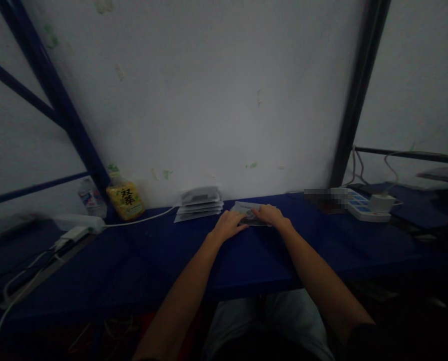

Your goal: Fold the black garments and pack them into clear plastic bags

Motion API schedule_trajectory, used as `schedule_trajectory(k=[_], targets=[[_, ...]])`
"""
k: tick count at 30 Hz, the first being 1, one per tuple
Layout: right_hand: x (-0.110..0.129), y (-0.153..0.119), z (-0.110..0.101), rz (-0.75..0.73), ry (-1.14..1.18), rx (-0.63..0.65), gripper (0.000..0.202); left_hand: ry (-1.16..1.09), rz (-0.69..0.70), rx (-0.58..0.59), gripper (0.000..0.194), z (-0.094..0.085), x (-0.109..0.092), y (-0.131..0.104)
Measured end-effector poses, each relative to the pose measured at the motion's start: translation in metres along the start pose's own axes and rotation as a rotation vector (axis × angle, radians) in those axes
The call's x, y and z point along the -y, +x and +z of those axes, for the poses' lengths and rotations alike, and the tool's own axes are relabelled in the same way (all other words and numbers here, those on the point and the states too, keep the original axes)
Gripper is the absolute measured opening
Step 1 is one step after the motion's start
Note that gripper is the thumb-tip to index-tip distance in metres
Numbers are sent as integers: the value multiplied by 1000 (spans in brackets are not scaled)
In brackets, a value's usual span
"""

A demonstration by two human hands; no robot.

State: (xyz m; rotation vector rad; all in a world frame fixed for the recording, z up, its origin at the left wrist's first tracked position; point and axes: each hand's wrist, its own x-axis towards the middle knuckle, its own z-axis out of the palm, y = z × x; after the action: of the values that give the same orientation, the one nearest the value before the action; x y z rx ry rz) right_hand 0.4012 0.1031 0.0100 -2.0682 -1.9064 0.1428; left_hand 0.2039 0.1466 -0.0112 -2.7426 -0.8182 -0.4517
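Note:
On the blue desk in front of me lies a thin, pale grey plastic packet with dark print on it. My left hand rests on its left side, fingers forward over the plastic and the thumb spread to the right along the near edge. Over the right side lies my right hand, its fingers loosely spread and touching the packet's top. The hands cover both ends of the packet, so those parts are hidden. Just left of it, against the wall, sits a stack of similar flat packets.
A yellow bag and a clear plastic bottle stand at the back left, beside a white power strip with cables. To the right lies another power strip with a white plug. Metal posts frame the wall.

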Motion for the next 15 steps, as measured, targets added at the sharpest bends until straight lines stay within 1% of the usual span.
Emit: schedule_trajectory(k=[5, 7, 9, 11, 15], targets=[[-1, 4, -5, 26, 90, 22, 61, 95, 66, -60, 27, -8, -13, 1], [-4, 8, -6, 14, 121, 24, 66, 117, 80, -97, 22, -9, -17, 2], [-9, 11, -9, -22, 235, 4, 73, 123, 65, -140, 24, -12, -20, 3], [-15, 13, -13, -72, 426, -87, 76, 130, 19, -201, 30, -17, -22, 4], [-18, 7, -25, -180, 825, -424, 68, 160, -94, -386, 37, -36, -24, 2]])
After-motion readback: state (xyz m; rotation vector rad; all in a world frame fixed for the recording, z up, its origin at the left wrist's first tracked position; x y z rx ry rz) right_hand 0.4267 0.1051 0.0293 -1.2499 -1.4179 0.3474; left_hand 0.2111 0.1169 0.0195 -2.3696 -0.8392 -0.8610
